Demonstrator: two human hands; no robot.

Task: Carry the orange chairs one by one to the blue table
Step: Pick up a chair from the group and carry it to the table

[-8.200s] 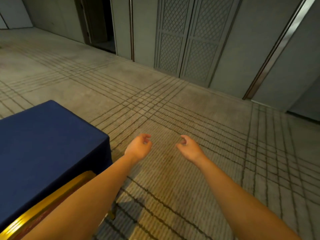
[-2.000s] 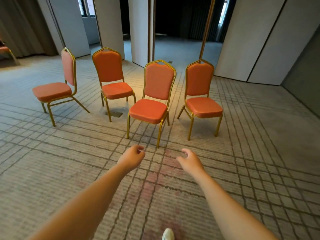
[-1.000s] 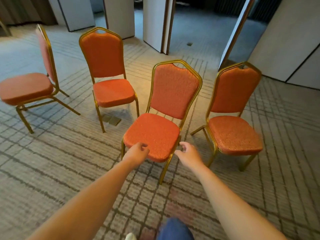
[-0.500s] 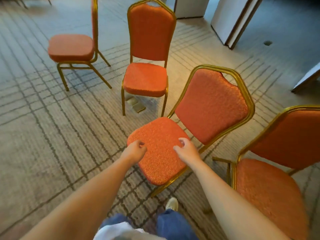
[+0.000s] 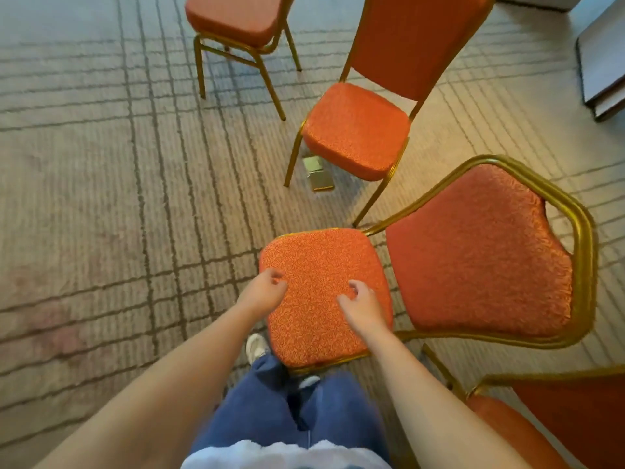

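Observation:
An orange chair with a gold frame (image 5: 318, 265) stands right in front of me, its seat toward me and its back to the right. My left hand (image 5: 262, 292) hovers over the seat's left edge with loosely curled fingers, holding nothing. Over the seat's right part is my right hand (image 5: 363, 304), fingers also loosely curled and empty. I cannot tell whether either hand touches the cushion. A second orange chair (image 5: 358, 130) stands behind it, a third (image 5: 233, 18) at the top left, and a fourth (image 5: 527, 431) at the bottom right. The blue table is out of view.
A small metal floor plate (image 5: 318, 174) lies on the carpet under the second chair. Striped grey carpet (image 5: 101, 198) spreads open to the left. A wall panel's base (image 5: 605, 55) sits at the top right. My legs and a shoe (image 5: 257, 346) are just before the chair.
I have stepped closer and look more steeply down. Both hands have come over the nearest chair's seat; the other chairs have slid toward the frame edges.

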